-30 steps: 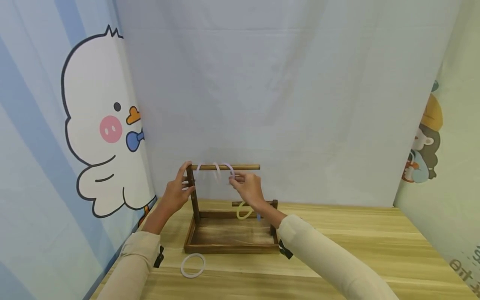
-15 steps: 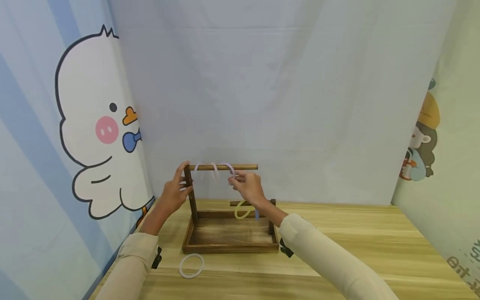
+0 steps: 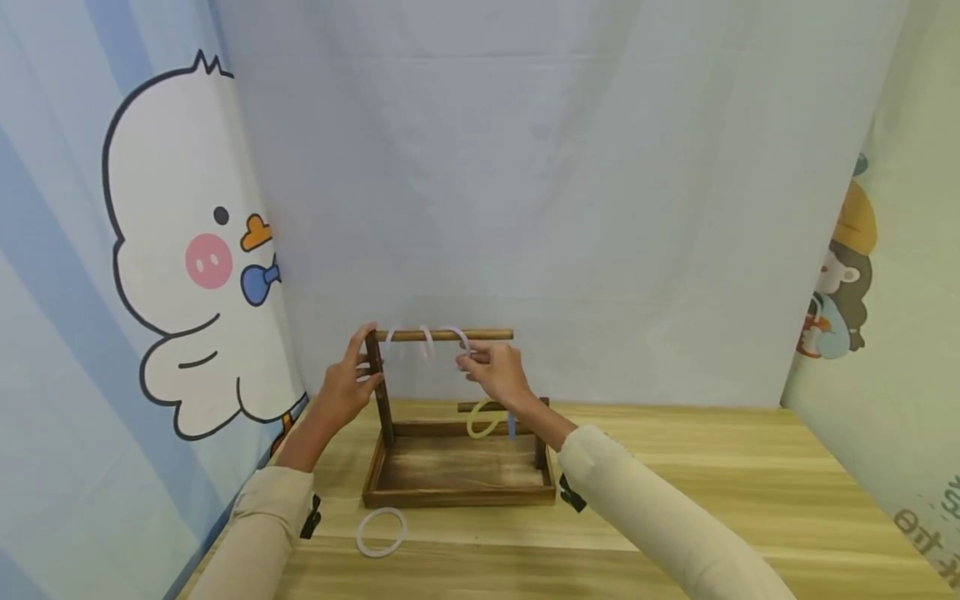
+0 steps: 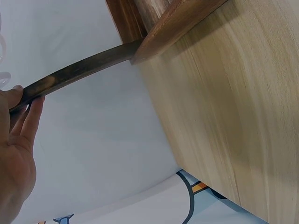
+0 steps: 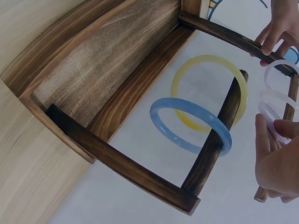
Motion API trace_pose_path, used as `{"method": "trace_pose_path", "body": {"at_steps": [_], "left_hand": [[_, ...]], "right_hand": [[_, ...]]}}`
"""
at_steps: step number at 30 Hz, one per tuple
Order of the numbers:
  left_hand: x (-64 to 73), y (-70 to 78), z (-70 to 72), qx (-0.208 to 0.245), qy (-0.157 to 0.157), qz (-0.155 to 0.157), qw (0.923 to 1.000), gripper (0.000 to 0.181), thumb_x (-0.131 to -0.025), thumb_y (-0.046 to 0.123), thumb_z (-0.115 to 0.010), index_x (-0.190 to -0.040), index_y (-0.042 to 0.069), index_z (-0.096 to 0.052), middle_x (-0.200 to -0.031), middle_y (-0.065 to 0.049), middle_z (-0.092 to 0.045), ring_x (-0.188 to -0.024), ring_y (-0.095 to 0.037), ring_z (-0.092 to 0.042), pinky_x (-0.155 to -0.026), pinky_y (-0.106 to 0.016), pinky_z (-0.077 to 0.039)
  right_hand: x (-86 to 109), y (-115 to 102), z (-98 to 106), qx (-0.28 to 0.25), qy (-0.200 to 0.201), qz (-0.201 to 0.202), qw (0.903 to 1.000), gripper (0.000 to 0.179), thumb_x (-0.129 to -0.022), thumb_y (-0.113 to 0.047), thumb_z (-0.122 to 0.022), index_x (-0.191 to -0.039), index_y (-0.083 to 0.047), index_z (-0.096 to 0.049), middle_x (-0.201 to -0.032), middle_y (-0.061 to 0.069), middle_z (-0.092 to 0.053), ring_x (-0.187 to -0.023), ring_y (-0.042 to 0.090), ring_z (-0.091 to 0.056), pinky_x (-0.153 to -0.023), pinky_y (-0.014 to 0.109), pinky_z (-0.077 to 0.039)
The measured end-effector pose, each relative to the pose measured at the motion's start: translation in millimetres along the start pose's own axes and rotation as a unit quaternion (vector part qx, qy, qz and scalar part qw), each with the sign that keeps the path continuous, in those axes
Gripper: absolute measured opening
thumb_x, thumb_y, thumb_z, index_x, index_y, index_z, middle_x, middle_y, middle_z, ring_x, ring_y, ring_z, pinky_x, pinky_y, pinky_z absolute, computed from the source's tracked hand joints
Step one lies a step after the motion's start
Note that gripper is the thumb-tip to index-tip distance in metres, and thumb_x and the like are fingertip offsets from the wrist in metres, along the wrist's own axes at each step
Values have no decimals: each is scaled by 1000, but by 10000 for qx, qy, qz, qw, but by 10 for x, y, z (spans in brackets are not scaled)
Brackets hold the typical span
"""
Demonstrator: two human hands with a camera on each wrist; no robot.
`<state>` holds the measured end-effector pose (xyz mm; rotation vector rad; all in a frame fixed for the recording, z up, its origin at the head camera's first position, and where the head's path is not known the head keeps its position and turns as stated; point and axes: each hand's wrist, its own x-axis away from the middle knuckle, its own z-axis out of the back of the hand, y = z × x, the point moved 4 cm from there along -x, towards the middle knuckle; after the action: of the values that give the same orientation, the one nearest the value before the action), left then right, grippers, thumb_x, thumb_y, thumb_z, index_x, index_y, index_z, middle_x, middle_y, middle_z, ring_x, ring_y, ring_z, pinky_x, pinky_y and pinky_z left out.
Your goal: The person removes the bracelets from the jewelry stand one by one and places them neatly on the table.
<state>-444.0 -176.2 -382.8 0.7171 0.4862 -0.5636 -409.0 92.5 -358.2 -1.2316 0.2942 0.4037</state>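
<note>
My left hand (image 3: 347, 390) grips the top of the dark wooden post (image 4: 70, 74) at the left of a wooden rack, thumb on one side and fingers on the other. My right hand (image 3: 498, 371) pinches a lilac bangle (image 3: 462, 335) that loops over the rack's top bar (image 3: 491, 334). Two pale bangles hang further left on this bar, a pinkish one (image 3: 427, 340) and a lilac one (image 3: 389, 342) near the post. On the lower bar (image 5: 205, 163) hang a yellow bangle (image 5: 205, 58) and a blue bangle (image 5: 175, 102), partly behind my right forearm in the head view.
The rack's shallow wooden tray (image 3: 457, 497) stands on the light wooden table (image 3: 675, 483). A whitish bangle (image 3: 360, 536) lies flat in front of the tray's left corner. A grey curtain (image 3: 570, 208) hangs behind, with printed cloths at both sides.
The head view shifts slightly, so the rack appears a little further left. Both hands keep their holds on the post and the lilac bangle, nearly still.
</note>
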Motion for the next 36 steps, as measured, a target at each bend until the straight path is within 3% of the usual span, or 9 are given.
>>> {"method": "trace_pose_path", "body": {"at_steps": [30, 36], "left_hand": [[-2, 52, 13, 63, 6, -34, 10000, 89, -92, -12, -72, -161, 19, -24, -121, -35, -67, -102, -49, -72, -84, -52, -64], [6, 39, 17, 65, 17, -37, 10000, 89, -92, -12, -72, -161, 19, -24, -121, -36, -66, -103, -49, -72, -84, -52, -64]], "right_hand": [[66, -8, 230, 191, 12, 23, 9998, 31, -99, -3, -70, -128, 8, -69, -111, 25, -74, -99, 33, -77, -79, 31, -66], [69, 19, 257, 154, 13, -134, 9998, 31, -100, -4, -70, -129, 6, -69, -112, 24, -75, -99, 33, -76, -80, 30, -66]]}}
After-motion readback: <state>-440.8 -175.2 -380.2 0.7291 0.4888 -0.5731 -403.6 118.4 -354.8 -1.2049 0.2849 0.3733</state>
